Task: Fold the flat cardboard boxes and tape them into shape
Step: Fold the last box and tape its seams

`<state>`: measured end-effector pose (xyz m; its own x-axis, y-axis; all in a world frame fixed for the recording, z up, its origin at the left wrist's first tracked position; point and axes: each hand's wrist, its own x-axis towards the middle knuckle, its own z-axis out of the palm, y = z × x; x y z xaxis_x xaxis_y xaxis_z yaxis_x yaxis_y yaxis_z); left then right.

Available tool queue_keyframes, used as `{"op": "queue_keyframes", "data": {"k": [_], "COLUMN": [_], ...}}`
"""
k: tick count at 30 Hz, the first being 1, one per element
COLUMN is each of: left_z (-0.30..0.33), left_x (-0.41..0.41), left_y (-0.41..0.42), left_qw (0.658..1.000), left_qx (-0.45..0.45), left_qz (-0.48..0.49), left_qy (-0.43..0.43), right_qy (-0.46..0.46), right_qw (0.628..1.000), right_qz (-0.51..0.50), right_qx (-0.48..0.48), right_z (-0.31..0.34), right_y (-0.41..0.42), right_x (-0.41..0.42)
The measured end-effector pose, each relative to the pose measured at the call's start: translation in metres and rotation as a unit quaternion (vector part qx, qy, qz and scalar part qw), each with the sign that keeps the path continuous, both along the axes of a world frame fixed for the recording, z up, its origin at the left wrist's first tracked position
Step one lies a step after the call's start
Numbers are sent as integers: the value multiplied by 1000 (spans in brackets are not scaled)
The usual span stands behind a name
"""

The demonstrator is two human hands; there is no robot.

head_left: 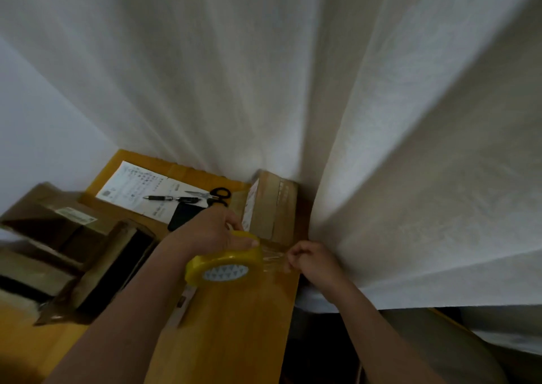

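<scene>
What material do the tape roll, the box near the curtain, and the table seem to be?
Tape roll: likely clear yellowish plastic film, glossy; the pulled strip is see-through. Box: brown cardboard, matte, with a fold line. Table: looks like yellowish wood or laminate, smooth with a slight sheen.

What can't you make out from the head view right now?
- Box: its far side is hidden by the curtain, its near corner by the left hand.
- Paper: print too small to read.
- Phone: near end hidden by the left hand.
- Tape roll: clear strip toward the right hand is blurred; its end is hidden in the fingers.
</scene>
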<state>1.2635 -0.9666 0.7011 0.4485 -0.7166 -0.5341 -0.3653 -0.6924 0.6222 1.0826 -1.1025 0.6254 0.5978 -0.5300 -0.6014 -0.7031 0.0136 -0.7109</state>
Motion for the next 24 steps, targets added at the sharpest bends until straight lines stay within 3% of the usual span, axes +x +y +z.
{"op": "queue_keyframes", "data": {"k": [6,10,17,24], "left_z": [2,5,5,-3], "left_x": [6,-7,-26,-30], "left_y": [7,0,-20,-30], "left_qw": [997,988,955,941], "left_qx": [-9,28,113,109], "left_qz": [9,-18,-40,-22], "left_qy": [-76,-154,-272,-321], "right_qy": [-62,-133,-166,-183], "right_qw": [995,982,966,950], "right_qz": [-60,-132,-184,-227], "right_qx": [-54,18,-78,-109], "right_z": [9,5,-4,-12], "right_y": [11,17,30,29], "right_x": [1,-3,-3,5]}}
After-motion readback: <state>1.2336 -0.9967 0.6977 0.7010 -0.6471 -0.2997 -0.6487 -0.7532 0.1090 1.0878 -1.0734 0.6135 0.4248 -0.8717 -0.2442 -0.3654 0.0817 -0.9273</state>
